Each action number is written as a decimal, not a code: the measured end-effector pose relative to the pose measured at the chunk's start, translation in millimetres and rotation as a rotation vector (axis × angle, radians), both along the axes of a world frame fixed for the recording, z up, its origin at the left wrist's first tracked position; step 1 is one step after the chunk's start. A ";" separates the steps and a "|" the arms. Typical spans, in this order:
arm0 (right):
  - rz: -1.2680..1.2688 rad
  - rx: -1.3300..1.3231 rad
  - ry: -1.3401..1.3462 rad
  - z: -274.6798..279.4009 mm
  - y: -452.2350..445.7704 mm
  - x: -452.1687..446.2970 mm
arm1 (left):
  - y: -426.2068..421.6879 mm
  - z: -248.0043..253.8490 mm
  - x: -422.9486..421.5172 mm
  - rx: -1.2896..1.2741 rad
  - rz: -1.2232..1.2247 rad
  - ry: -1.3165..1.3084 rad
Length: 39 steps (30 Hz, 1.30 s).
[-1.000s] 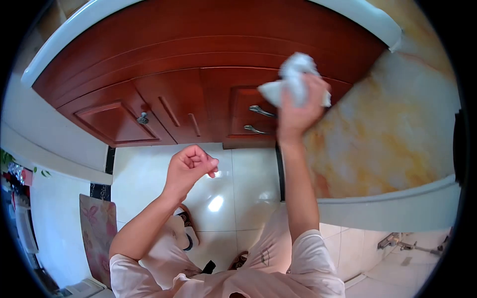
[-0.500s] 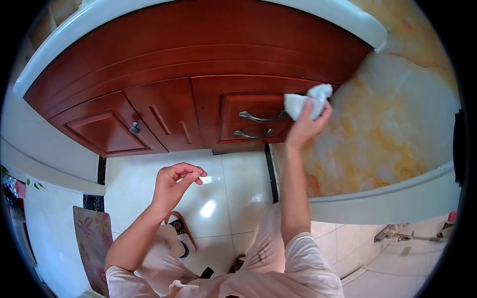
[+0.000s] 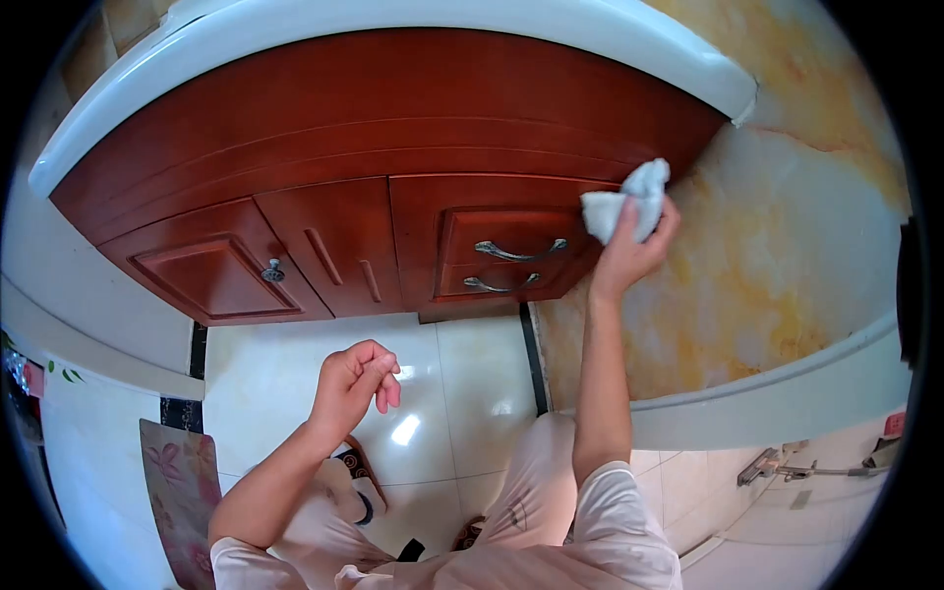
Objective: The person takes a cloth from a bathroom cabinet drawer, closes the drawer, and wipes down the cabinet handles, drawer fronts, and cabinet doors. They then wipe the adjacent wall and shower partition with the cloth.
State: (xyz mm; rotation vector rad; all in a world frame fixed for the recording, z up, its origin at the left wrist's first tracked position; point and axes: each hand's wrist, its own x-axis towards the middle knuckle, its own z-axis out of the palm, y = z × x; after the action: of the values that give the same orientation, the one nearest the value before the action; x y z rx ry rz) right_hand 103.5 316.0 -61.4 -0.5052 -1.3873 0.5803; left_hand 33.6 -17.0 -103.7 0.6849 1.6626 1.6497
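My right hand (image 3: 634, 251) grips a crumpled white cloth (image 3: 644, 197), bunched between thumb and fingers. The cloth lies against the right end of the reddish-brown wooden cabinet (image 3: 393, 103), beside the upper drawer (image 3: 511, 221). Just left of it is that drawer's metal handle (image 3: 521, 253); a second handle (image 3: 501, 284) sits below. In front of the cabinet, over the floor, my left hand (image 3: 359, 383) hangs in the air with its fingers curled in and the thumb against them. Nothing shows in it.
A white countertop edge (image 3: 433, 15) curves above the cabinet. On the right stands a yellow-and-grey marbled wall (image 3: 728, 265). The cabinet door at left has a round knob (image 3: 273, 270). White tiles (image 3: 295, 383) cover the floor, with a flowered mat (image 3: 177, 482) at left.
My right hand and the cloth have shifted slightly right along the cabinet's end. My left hand has curled its fingers further and dropped a little. The view has tilted slightly upward.
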 end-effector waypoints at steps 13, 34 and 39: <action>0.258 0.891 -0.373 4.7 -83.7 -67.4 | 25.4 -12.6 12.9 -0.161 -0.221 0.250; -0.049 0.732 -0.259 35.6 -7.2 -26.5 | 26.2 -6.4 18.2 -0.303 -0.187 0.513; -0.121 0.350 0.073 90.4 6.4 -27.1 | 17.2 -20.9 8.7 -0.276 -0.202 0.666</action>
State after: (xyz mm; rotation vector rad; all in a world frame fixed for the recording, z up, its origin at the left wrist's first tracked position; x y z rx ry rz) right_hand 76.4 322.4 29.0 -0.2805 -1.3430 0.2467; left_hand 42.3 0.2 -124.6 1.3034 2.1327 1.0712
